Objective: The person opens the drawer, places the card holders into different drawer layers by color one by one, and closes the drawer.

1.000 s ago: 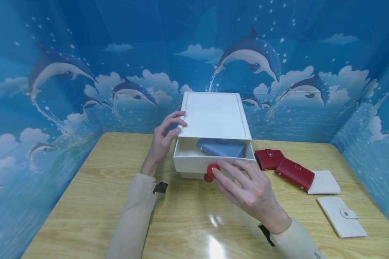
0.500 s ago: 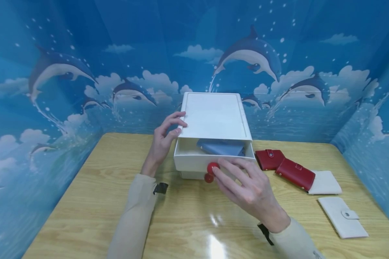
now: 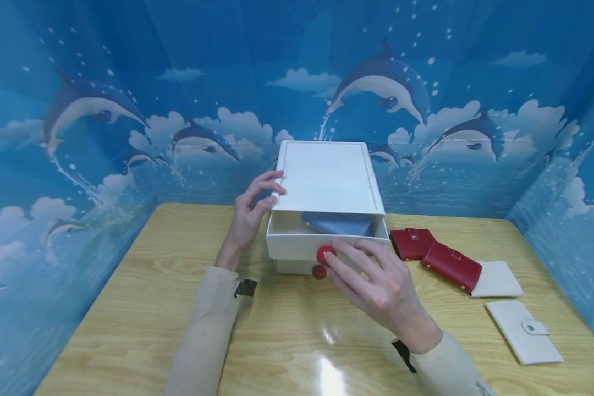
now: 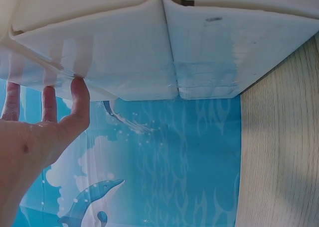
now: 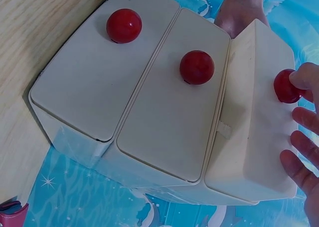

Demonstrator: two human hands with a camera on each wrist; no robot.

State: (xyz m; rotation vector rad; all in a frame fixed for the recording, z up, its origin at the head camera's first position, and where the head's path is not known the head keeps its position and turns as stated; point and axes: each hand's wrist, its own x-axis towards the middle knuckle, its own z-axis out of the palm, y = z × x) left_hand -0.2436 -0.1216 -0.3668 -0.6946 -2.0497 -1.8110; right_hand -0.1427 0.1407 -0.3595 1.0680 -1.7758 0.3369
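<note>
A white drawer cabinet (image 3: 326, 173) stands at the back of the table, its top drawer (image 3: 292, 247) pulled partway out. Inside that drawer lies a blue wallet (image 3: 339, 224), partly hidden beneath the cabinet's top. My right hand (image 3: 383, 283) pinches the top drawer's red knob (image 5: 285, 86), thumb on the ball and the other fingers spread near the drawer front. Against the cabinet's left side and top edge rests my left hand (image 3: 247, 220), its fingers loosely extended. The right wrist view shows two closed drawers below, with a middle knob (image 5: 196, 67) and a bottom knob (image 5: 124, 25).
To the cabinet's right lie two dark red wallets, one by the cabinet (image 3: 412, 243) and another (image 3: 451, 267) overlapping a white wallet (image 3: 496, 279). A second white wallet (image 3: 524, 333) with a snap strap lies nearer. A dolphin-print backdrop (image 3: 203, 82) encloses the wooden table (image 3: 143, 308).
The top drawer has slid slightly inward with my right hand on its knob, and less of the blue wallet shows. My left hand has stayed in place.
</note>
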